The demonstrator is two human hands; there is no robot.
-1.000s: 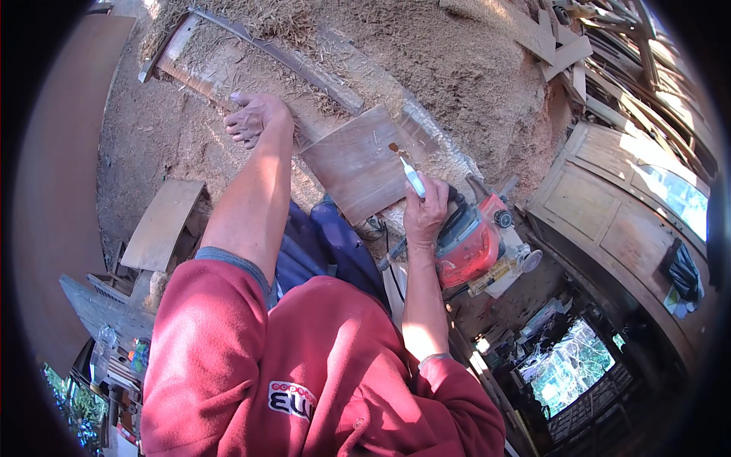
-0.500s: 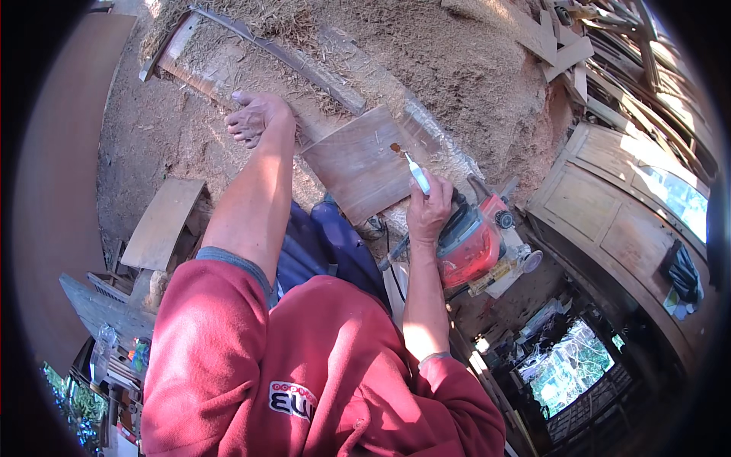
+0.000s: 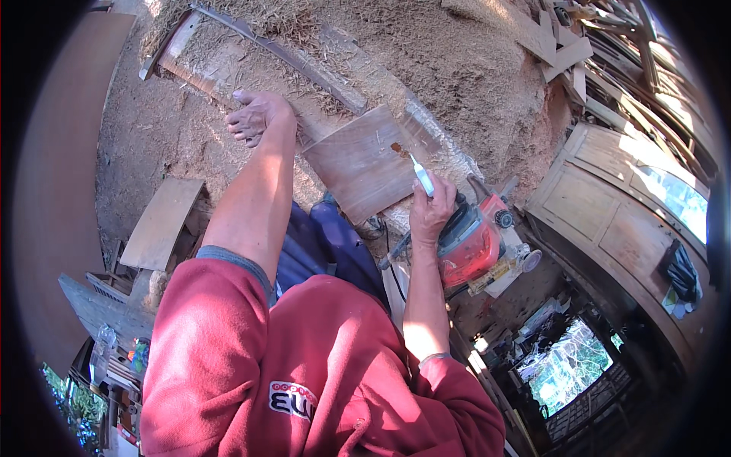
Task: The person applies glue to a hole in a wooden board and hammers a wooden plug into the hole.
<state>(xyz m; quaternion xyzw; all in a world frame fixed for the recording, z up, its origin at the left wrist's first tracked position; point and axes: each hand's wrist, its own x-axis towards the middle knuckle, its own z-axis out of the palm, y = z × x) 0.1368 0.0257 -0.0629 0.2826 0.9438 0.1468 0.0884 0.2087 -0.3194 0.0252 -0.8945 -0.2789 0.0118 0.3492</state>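
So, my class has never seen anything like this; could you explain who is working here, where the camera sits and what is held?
There's no robot: these are a person's bare hands, seen by a wide fisheye camera on their head, looking down, so straight edges bend. The right hand holds a slim pale bottle, its tip close to a brown patch on a board. Sawdust lies around. The left hand is curled; whether it grips anything is unclear. Beside the right hand is a red power tool.
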